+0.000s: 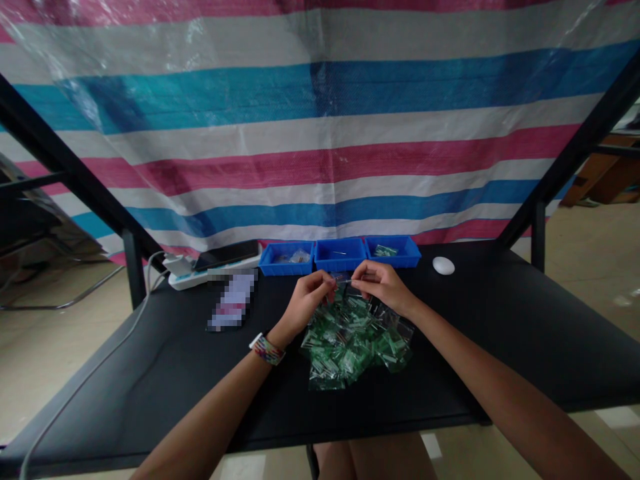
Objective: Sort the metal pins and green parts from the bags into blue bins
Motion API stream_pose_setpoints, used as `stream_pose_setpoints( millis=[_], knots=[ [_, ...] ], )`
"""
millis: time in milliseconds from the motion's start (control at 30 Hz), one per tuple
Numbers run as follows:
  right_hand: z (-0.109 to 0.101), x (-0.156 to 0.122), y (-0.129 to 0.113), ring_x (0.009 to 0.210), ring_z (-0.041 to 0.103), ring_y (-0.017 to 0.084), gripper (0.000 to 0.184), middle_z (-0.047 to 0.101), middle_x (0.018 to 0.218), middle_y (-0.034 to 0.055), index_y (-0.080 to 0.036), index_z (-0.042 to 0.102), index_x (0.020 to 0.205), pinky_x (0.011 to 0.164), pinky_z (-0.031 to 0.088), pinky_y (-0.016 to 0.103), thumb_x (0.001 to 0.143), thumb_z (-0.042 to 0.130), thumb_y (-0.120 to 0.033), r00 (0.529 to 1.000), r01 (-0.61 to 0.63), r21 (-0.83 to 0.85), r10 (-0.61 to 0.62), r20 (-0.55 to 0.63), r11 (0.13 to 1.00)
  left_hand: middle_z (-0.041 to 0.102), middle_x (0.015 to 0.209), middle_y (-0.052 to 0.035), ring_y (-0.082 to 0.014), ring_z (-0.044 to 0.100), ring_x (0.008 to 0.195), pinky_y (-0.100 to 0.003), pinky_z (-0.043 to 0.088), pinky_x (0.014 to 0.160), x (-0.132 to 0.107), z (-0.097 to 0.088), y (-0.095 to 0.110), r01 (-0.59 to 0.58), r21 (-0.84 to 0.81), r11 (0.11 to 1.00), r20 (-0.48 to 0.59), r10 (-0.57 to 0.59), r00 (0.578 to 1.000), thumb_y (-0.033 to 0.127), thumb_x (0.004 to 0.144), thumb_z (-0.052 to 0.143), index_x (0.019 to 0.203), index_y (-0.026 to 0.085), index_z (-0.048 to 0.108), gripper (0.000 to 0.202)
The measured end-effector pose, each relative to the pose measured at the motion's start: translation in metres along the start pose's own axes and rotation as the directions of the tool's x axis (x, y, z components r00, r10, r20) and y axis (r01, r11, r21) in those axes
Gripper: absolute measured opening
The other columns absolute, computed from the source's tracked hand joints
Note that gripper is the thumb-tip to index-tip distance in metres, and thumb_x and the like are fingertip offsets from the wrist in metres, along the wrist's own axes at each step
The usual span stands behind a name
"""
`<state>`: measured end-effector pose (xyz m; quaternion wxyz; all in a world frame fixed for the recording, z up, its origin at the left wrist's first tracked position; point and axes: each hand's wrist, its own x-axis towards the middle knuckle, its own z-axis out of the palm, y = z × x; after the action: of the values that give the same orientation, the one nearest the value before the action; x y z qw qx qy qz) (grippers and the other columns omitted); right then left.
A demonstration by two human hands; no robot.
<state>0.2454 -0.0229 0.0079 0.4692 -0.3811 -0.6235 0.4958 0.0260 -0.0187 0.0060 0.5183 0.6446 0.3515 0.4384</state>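
A small clear plastic bag (342,277) is stretched between my hands, just in front of the blue trays. The fingers of my left hand (311,299), which has a patterned watch band at the wrist, pinch one side of it. My right hand (384,287) is closed at the other side; any small piece inside its fingertips is too fine to make out. Below both hands lies a heap of small clear bags with green pieces (357,343), spread over the black table (200,387).
Three blue trays stand in a row: the left tray (273,270) holds clear bags, the middle tray (340,263) a thin metal piece, the right tray (407,259) green pieces. A power strip (187,280), dark phone (227,254), blurred-out object (233,300) and white mouse (443,266) flank them.
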Motion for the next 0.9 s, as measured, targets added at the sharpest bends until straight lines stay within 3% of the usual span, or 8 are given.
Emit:
stream_pose_setpoints(
  millis=[300,567,700,800,900],
  knots=[
    [0.001,0.001,0.001,0.049,0.055,0.01,0.032,0.062,0.066,-0.0039,-0.02,0.064,0.082,0.05,0.045,0.025,0.075,0.084,-0.043,0.999,-0.014,0.091,0.018,-0.047,0.996,0.064,0.068,-0.0004,-0.0138,0.058,0.061,-0.024,0.044,0.057,0.0,0.001,-0.001,-0.017,0.022,1.0,-0.079,0.019,0.997,0.038,0.084,0.076,0.082,0.018,0.065,0.023],
    [-0.001,0.002,0.003,0.047,0.055,0.011,0.031,0.06,0.059,-0.004,-0.02,0.062,0.076,0.05,0.047,0.026,0.073,0.084,-0.041,0.998,-0.002,0.099,0.008,-0.062,0.995,0.064,0.074,-0.0004,-0.0136,0.06,0.066,-0.024,0.045,0.06,-0.001,0.002,-0.001,-0.033,0.023,0.999,-0.03,0.034,0.999,0.032,0.085,0.074,0.087,0.017,0.067,0.016],
    [-0.004,0.006,0.006,0.048,0.055,0.011,0.028,0.06,0.06,-0.0042,-0.021,0.062,0.075,0.051,0.048,0.026,0.073,0.083,-0.04,0.972,0.068,0.087,-0.047,-0.232,0.994,0.065,0.076,-0.0008,-0.0144,0.062,0.066,-0.025,0.046,0.06,-0.001,0.003,0.0,-0.022,0.003,1.0,-0.022,0.022,1.0,0.029,0.084,0.069,0.087,0.017,0.066,0.012],
    [-0.007,0.011,0.01,0.048,0.055,0.011,0.027,0.061,0.061,-0.0037,-0.021,0.063,0.076,0.051,0.048,0.025,0.075,0.082,-0.04,0.906,0.12,0.068,-0.081,-0.415,0.99,0.065,0.074,-0.0011,-0.015,0.062,0.065,-0.025,0.046,0.059,0.0,0.004,0.002,-0.007,-0.004,1.0,-0.026,0.007,1.0,0.03,0.084,0.068,0.086,0.018,0.066,0.013],
    [-0.01,0.015,0.014,0.05,0.058,0.011,0.028,0.072,0.078,0.0023,-0.019,0.069,0.084,0.05,0.05,0.026,0.074,0.081,-0.042,0.875,0.117,0.055,-0.076,-0.479,0.992,0.065,0.073,-0.0016,-0.0154,0.061,0.065,-0.026,0.046,0.059,-0.001,0.004,0.002,-0.002,-0.009,1.0,-0.019,0.002,1.0,0.032,0.085,0.068,0.085,0.018,0.066,0.015]
  ],
)
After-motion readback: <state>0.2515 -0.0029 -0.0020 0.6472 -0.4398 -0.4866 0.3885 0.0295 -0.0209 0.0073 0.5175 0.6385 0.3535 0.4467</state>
